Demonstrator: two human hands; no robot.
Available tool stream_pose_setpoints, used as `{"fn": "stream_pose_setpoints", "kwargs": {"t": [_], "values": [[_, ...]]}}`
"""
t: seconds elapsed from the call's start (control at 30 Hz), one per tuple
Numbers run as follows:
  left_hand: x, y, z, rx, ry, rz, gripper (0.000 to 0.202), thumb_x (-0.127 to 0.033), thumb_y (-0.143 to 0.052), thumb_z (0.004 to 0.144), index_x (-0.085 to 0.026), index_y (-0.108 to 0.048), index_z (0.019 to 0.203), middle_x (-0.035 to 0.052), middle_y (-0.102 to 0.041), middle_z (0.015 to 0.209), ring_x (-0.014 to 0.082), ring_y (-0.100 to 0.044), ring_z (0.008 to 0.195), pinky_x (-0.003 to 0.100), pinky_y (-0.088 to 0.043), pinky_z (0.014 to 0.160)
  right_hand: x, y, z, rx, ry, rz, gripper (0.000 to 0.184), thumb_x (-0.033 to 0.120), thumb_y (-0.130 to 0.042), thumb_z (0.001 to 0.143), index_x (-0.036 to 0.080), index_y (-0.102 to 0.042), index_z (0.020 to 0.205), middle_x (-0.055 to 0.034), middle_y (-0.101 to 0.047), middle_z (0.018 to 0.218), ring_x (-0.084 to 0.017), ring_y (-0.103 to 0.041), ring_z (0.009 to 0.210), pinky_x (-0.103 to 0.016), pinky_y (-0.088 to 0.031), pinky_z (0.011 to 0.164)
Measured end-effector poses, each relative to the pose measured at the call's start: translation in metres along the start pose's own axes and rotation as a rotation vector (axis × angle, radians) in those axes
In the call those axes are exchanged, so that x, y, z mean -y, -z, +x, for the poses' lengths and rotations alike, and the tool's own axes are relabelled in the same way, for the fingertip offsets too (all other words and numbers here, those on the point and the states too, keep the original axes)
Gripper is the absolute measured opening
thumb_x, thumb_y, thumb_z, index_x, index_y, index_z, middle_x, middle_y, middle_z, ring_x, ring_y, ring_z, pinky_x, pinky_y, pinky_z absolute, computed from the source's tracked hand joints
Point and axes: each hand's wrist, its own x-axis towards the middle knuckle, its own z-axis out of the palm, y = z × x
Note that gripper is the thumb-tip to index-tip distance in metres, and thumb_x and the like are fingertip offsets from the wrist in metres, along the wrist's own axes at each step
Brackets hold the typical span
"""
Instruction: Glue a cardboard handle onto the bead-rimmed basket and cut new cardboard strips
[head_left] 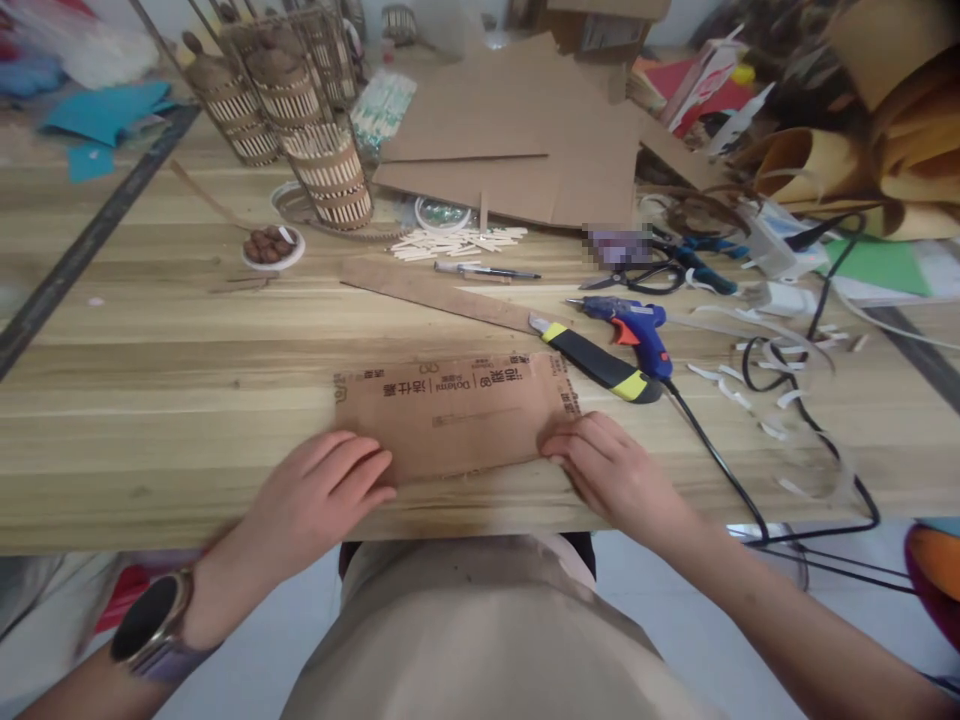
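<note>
- Here's the printed cardboard piece (457, 435), lying at the near edge of the table (150, 420), between both hands!
- Left hand (326, 485): fingers close together at its near-left corner, though I can't tell whether they grip.
- Right hand (611, 470): pinching the near-right corner.
- Look beyond, a small white bowl (274, 266) carries a heap of brown, nut-like pieces.
- Over to the round clear dish (440, 229), holding greenish bits, pale sticks (450, 245) scattered just before it.
- Behind, a clear packet (382, 108) shows green-and-white contents, too blurred to name.
</note>
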Motion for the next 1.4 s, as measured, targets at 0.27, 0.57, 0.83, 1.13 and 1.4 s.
{"fn": "stream_pose_setpoints", "kwargs": {"t": [0.27, 0.57, 0.83, 1.13, 1.4], "values": [[-0.002, -0.004, -0.016, -0.019, -0.082, 0.051, 0.033, -0.009, -0.064, 0.092, -0.011, -0.064, 0.124, 0.0113, -0.075, 0.107, 0.0240, -0.068, 0.098, 0.039, -0.058, 0.091, -0.010, 0.007, 0.001, 0.074, 0.007, -0.011, 0.023, 0.016, -0.044, 0.101, 0.019, -0.065, 0.093, -0.0061, -0.067, 0.084, -0.021, -0.060, 0.080, -0.034, -0.051, 0.074], [-0.002, 0.003, -0.012, 0.035, -0.262, 0.276, 0.020, -0.004, -0.056, 0.093, -0.005, -0.070, 0.107, 0.0151, -0.078, 0.104, 0.0247, -0.072, 0.091, 0.036, -0.062, 0.083, 0.045, -0.015, 0.059, 0.115, 0.180, -0.112, 0.019, 0.030, -0.055, 0.100, 0.017, -0.067, 0.092, -0.0050, -0.063, 0.082, -0.021, -0.056, 0.077, -0.033, -0.046, 0.071], [-0.001, 0.004, -0.008, 0.015, -0.294, 0.287, 0.023, -0.004, -0.053, 0.092, -0.007, -0.071, 0.105, 0.0152, -0.077, 0.101, 0.0233, -0.071, 0.089, 0.035, -0.060, 0.079, 0.060, -0.042, 0.079, 0.015, 0.390, -0.129, 0.023, 0.008, -0.049, 0.097, 0.017, -0.063, 0.081, -0.0034, -0.057, 0.073, -0.018, -0.047, 0.069, -0.031, -0.037, 0.060], [0.004, 0.002, -0.007, -0.003, -0.328, 0.278, 0.023, -0.004, -0.052, 0.093, -0.005, -0.071, 0.105, 0.0140, -0.076, 0.097, 0.0216, -0.068, 0.084, 0.034, -0.058, 0.076, 0.060, -0.041, 0.080, -0.028, 0.425, -0.135, 0.029, 0.006, -0.043, 0.097, 0.017, -0.061, 0.077, -0.0033, -0.055, 0.069, -0.019, -0.044, 0.064, -0.031, -0.033, 0.057], [0.016, -0.004, -0.002, -0.083, -0.201, 0.066, 0.019, -0.002, -0.052, 0.095, -0.005, -0.069, 0.103, 0.0116, -0.074, 0.094, 0.0210, -0.065, 0.084, 0.034, -0.059, 0.076, 0.049, -0.041, 0.084, 0.053, 0.286, -0.062, 0.036, 0.029, -0.042, 0.107, 0.018, -0.060, 0.078, -0.0025, -0.057, 0.074, -0.017, -0.050, 0.067, -0.029, -0.041, 0.064]]}}
